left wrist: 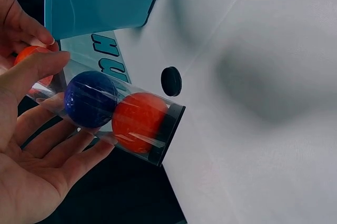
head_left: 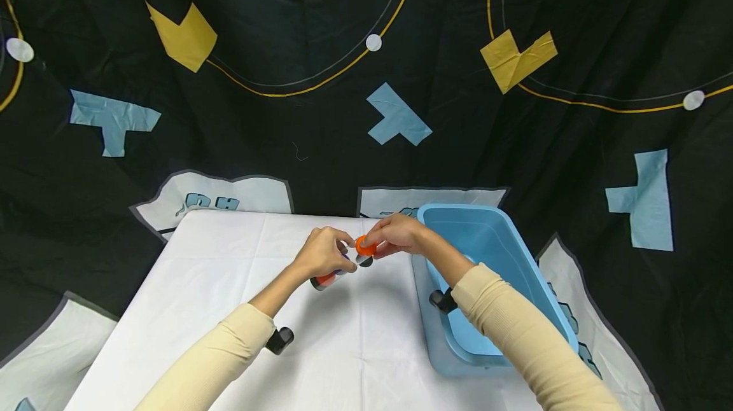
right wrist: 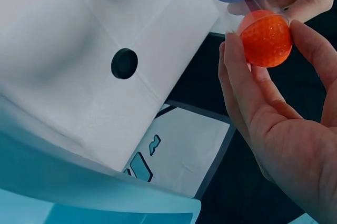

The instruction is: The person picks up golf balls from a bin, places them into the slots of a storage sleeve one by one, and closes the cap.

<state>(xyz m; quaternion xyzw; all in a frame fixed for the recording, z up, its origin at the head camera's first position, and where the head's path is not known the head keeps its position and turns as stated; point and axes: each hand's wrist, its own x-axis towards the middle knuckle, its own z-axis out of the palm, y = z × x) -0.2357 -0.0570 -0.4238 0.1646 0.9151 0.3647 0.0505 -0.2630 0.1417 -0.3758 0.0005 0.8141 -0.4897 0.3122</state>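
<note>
A clear plastic tube (left wrist: 117,95) is held in my left hand (head_left: 325,253), thumb on one side and fingers on the other. Inside it lie a dark blue ball (left wrist: 90,99) and a red-orange ball (left wrist: 140,122), the latter against the black closed end (left wrist: 167,134). At the tube's other end, the fingertips of my right hand (head_left: 399,233) pinch an orange ball (right wrist: 267,40). That ball sits at the mouth, partly behind the clear wall. Below the hands, a round black cap (right wrist: 125,63) rests on the white table.
To the right stands a blue plastic bin (head_left: 518,242), under my right forearm. A white cloth covers the table (head_left: 229,284). Behind hangs a black curtain (head_left: 321,156) with yellow and light blue tape shapes.
</note>
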